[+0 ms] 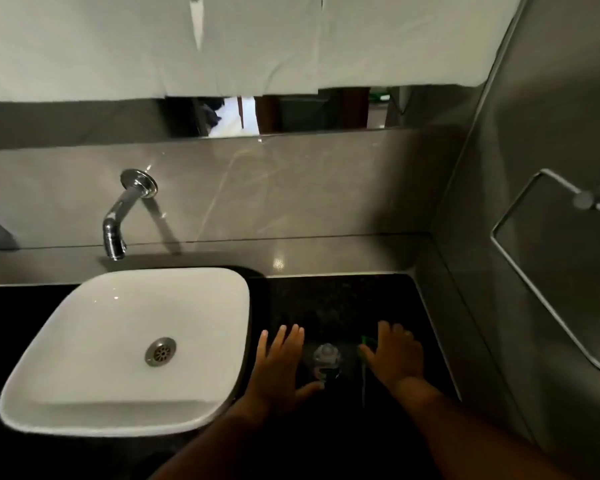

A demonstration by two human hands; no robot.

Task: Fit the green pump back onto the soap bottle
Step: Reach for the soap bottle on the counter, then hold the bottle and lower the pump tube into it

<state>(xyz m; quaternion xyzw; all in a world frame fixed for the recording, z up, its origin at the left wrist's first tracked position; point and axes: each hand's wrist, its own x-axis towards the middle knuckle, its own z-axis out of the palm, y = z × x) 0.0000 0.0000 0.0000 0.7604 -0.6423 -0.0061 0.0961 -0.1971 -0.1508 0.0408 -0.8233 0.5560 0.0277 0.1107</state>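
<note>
Head view: my left hand [280,362] flat, fingers spread, on dark worktop [340,299]. My right hand [394,355] spread, empty, over green pump [363,344]. Soap bottle [327,358] between hands, beside white sink [222,289].

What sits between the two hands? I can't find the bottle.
The clear soap bottle stands between the left hand and right hand, in the head view.

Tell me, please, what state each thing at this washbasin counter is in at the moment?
soap bottle: upright on the dark counter, neck open, pump off.
green pump: lying on the counter, partly under the right hand.
left hand: open, fingers spread, holding nothing.
right hand: open, flat over the pump, not gripping.
tap: no water running.
basin: empty, drain unplugged.
</note>
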